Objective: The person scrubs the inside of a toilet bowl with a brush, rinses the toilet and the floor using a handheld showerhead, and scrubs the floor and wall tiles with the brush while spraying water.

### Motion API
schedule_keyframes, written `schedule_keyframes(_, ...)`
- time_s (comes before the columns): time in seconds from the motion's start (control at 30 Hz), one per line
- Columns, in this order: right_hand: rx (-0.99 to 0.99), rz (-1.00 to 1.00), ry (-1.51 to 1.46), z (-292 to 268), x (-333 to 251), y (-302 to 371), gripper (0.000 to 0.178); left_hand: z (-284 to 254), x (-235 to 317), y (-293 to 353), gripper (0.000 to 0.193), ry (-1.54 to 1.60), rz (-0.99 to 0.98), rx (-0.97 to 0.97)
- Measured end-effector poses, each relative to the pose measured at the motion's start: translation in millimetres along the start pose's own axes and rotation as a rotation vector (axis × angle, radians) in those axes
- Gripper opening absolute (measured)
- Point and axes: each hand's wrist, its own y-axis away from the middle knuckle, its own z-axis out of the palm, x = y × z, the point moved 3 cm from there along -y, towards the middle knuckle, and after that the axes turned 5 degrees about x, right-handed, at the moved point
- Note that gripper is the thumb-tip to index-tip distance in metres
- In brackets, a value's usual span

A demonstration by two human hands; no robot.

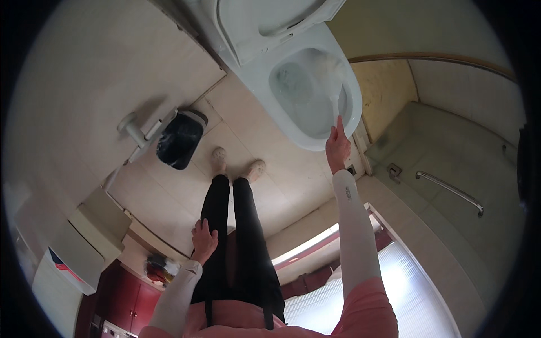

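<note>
My right hand (338,147) is closed around the white handle of a toilet brush (335,101), index finger stretched along it. The brush's pale, blurred head lies inside the bowl against its far right inner wall. The white toilet (301,138) has its seat and lid (253,31) raised. Water shows at the bottom of the bowl. Loosely bent, with fingers apart and nothing in them, my left hand (204,242) hangs in front of my thigh.
A black-lined bin (180,139) stands left of my feet, beside a white wall-mounted holder (135,132). On the right is a glass shower panel (439,152) with a metal handle (451,191). A white cabinet (90,242) juts out at the lower left.
</note>
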Motion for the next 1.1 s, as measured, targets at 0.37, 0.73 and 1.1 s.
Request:
schedule_keyframes(0.37, 0.021, -0.087, -0.057, 1.0, -1.1, -17.7, 0.041, 13.0, 25.9, 1.5, 0.078, -0.152, -0.098, -0.066)
schedule_keyframes(0.73, 0.020, -0.071, 0.008, -2.6, 23.3, 6.0, 0.039, 20.9, 16.1, 7.7, 0.078, -0.169, -0.112, -0.038)
schedule_keyframes(1.1, 0.079, -0.115, -0.050, -2.2, 44.2, 24.5, 0.042, 23.3, 11.2, 9.4, 0.075, -0.144, -0.107, -0.037)
